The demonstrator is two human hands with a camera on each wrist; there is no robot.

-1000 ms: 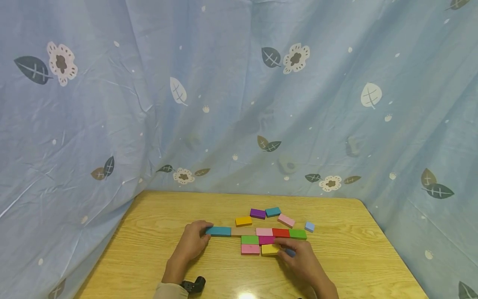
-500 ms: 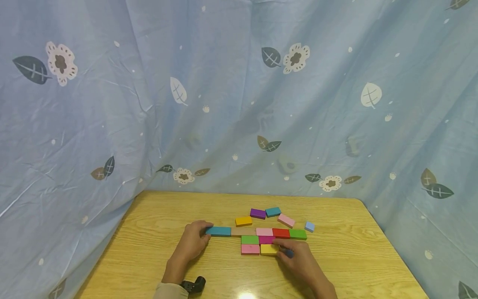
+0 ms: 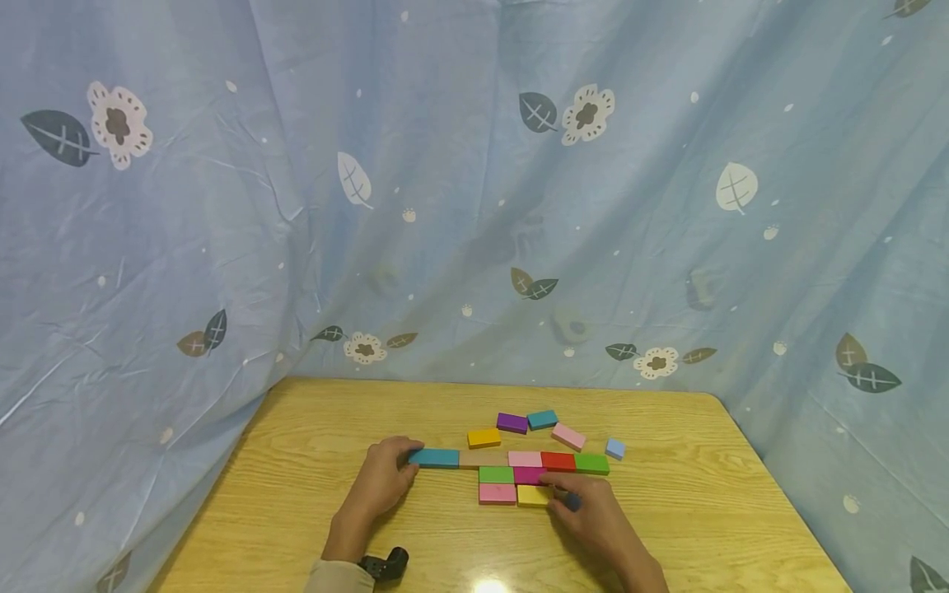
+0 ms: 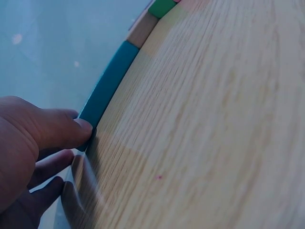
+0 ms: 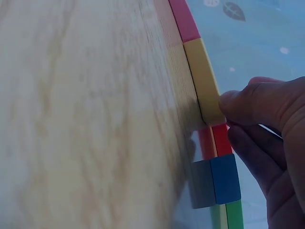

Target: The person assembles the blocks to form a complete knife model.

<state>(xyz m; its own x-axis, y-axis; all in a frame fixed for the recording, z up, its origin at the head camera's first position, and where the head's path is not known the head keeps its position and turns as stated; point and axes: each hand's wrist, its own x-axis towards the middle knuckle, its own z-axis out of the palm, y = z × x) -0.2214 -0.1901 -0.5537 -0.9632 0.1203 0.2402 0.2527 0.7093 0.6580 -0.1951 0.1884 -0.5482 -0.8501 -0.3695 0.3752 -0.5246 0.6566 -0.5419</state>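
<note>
Left hand (image 3: 380, 479) pinches the long blue block (image 3: 439, 459) by its end toward the left edge of the bench (image 3: 311, 424); right hand (image 3: 595, 509) pinches the yellow block (image 3: 532, 496), just beside a pink block (image 3: 497, 494). Orange block (image 3: 484, 438) and purple block (image 3: 512, 423) lie nearer the far edge.

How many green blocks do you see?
2: a green block right of the red block, another green block left of the magenta block. The right hand may hide more.
</note>
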